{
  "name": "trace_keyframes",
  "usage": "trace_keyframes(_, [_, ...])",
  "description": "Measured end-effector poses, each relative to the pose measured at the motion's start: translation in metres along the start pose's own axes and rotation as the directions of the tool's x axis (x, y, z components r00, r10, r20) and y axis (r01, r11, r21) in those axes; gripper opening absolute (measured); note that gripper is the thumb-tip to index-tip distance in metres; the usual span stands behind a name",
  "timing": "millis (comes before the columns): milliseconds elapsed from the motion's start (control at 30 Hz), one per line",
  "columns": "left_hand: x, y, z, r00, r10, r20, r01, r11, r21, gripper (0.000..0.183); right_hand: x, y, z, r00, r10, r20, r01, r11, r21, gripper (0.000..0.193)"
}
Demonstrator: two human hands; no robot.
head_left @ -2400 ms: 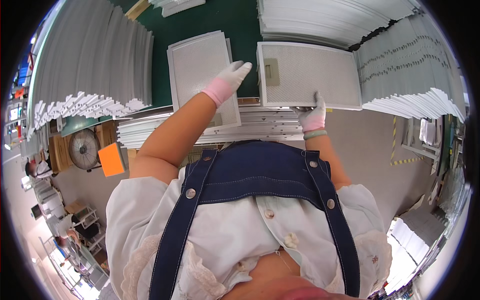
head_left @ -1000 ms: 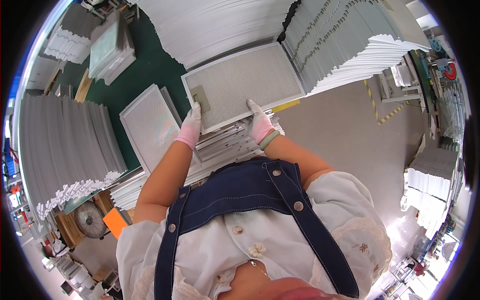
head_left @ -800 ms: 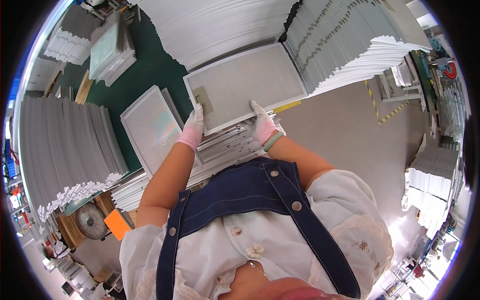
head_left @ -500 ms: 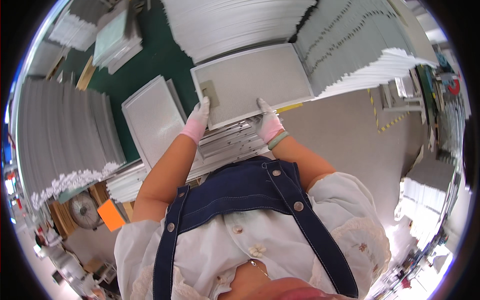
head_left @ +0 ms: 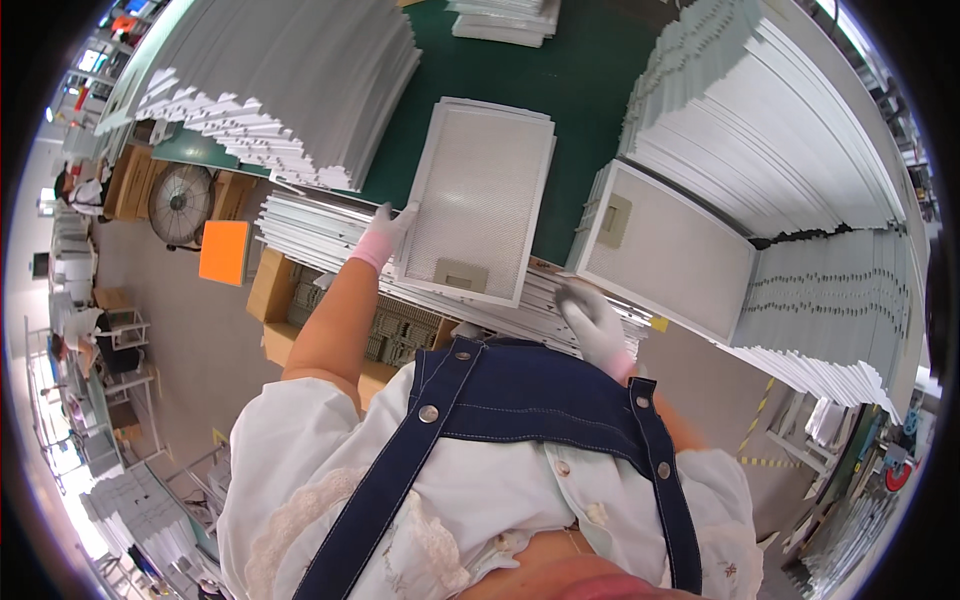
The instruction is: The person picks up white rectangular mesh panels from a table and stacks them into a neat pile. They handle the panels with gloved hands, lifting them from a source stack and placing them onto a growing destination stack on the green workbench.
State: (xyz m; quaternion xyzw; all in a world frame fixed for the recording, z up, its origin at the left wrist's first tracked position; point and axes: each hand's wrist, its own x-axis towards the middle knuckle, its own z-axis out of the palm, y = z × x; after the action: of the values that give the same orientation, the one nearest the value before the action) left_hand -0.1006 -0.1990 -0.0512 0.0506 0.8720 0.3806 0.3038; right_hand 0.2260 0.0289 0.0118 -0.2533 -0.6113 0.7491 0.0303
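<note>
A flat metal mesh panel (head_left: 480, 190) with a pale frame lies on the green table in front of me. Near its close edge sits a small rectangular plate (head_left: 460, 274). My left hand (head_left: 385, 232), in a white glove with a pink cuff, grips the panel's left edge. Apart from the panels, my right hand (head_left: 594, 325) hovers near the table's front edge. It is gloved too, slightly blurred, with loosely extended fingers and nothing visible in them. To its upper right, a second mesh panel (head_left: 670, 255) lies tilted beside the tall stacks.
Tall panel stacks stand at left (head_left: 290, 80) and right (head_left: 770, 130). More panels (head_left: 505, 20) lie at the far side. Below the front edge are layered white strips (head_left: 310, 222) and a cardboard box (head_left: 272, 285) of metal parts. A fan (head_left: 182, 203) and orange board (head_left: 223, 252) stand left.
My view has turned left. Both hands have let go of the panel now lying at right. My left hand has moved onto the other panel's edge; my right hand has drawn back.
</note>
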Motion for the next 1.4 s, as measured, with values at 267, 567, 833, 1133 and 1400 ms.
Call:
trace_keyframes(267, [0.003, -0.022, 0.011, 0.934, 0.099, 0.344, 0.035, 0.931, -0.362, 0.097, 0.149, 0.051, 0.062, 0.913, 0.109, -0.393, -0.232, 0.931, -0.281, 0.089])
trace_keyframes(567, [-0.078, -0.005, -0.003, 0.889, 0.457, 0.026, -0.386, 0.778, -0.495, 0.092, 0.131, -0.036, 0.051, 0.999, 0.001, 0.045, -0.015, 0.952, 0.306, 0.065])
trace_keyframes(833, [-0.02, 0.099, -0.041, 0.763, 0.643, -0.069, -0.562, 0.606, -0.563, 0.099, 0.172, -0.08, 0.037, 0.9, -0.423, 0.108, 0.421, 0.906, 0.038, 0.074])
trace_keyframes(1133, [-0.004, 0.119, -0.048, 0.611, 0.783, -0.119, -0.643, 0.403, -0.651, 0.093, 0.177, -0.102, 0.035, 0.842, -0.539, 0.041, 0.531, 0.838, 0.124, 0.068])
trace_keyframes(1400, [0.011, 0.114, -0.046, 0.617, 0.772, -0.151, -0.61, 0.348, -0.712, 0.08, 0.184, -0.098, 0.04, 0.872, -0.475, 0.12, 0.458, 0.877, 0.143, 0.085])
